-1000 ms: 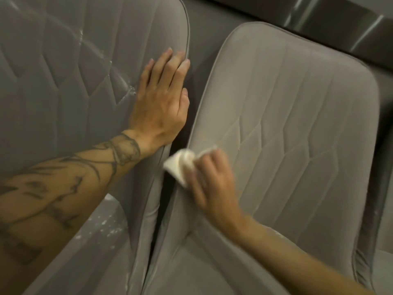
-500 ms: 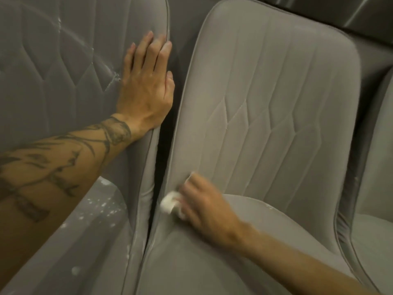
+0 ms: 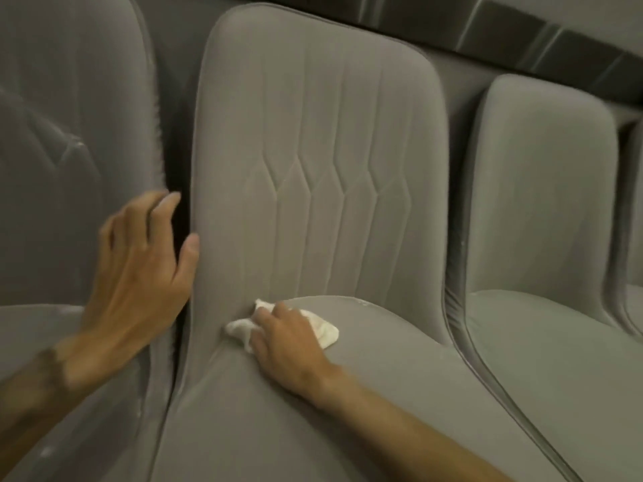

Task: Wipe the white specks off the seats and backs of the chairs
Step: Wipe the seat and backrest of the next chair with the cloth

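Pressed flat under the right hand (image 3: pixel 288 346), a crumpled white cloth (image 3: pixel 325 330) lay on the middle chair (image 3: pixel 320 133) where seat met back. Beside it, the left hand (image 3: pixel 139 273) hung open, empty, fingers spread at the left chair (image 3: pixel 69 99) edge.

The middle chair (image 3: pixel 313 133) is grey fabric, its back stitched with vertical lines that turn into zigzag diamonds. The left chair (image 3: pixel 69 116) is darker grey with white specks (image 3: pixel 78 145) along its seams. The cloth (image 3: pixel 323 330) is white.
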`<state>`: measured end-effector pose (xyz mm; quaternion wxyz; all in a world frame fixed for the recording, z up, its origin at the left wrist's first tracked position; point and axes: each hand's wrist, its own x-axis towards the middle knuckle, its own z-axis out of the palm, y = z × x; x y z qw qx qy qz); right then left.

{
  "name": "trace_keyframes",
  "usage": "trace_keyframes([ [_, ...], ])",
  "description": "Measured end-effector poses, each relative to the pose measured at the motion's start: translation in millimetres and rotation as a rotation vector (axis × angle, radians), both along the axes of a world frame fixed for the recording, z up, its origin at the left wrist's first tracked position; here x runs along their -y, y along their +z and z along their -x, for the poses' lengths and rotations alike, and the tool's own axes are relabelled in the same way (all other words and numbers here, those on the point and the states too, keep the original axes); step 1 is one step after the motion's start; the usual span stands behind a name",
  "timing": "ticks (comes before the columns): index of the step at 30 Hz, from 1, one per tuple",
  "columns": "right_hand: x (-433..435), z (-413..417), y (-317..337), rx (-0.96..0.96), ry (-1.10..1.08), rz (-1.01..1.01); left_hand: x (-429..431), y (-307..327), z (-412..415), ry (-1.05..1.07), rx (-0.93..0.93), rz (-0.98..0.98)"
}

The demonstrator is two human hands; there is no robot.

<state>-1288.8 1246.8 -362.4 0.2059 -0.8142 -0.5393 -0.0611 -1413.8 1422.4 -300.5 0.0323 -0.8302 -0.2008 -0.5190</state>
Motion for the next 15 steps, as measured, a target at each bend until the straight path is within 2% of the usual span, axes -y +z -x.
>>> trace_keyframes([
  [2,23.1,19.3,-9.7,-0.009,0.121,0.03,10.5,-19.5,3.4,-0.036,-0.056,0.03],
  [4,56.9,19.3,-12.9,-0.02,0.135,0.063,17.8,-34.9,5.1,-0.049,-0.112,0.04],
  [7,111.7,-25.7,-2.1,0.003,-0.183,0.036,21.1,-47.3,5.4,-0.064,-0.161,0.031],
  [11,175.4,-81.5,6.7,0.084,-0.676,0.142,19.9,-51.6,1.3,-0.065,-0.145,0.043],
  [15,161.0,-97.8,-2.5,0.011,-0.737,0.099,20.7,-57.5,-3.3,-0.053,-0.138,0.027],
])
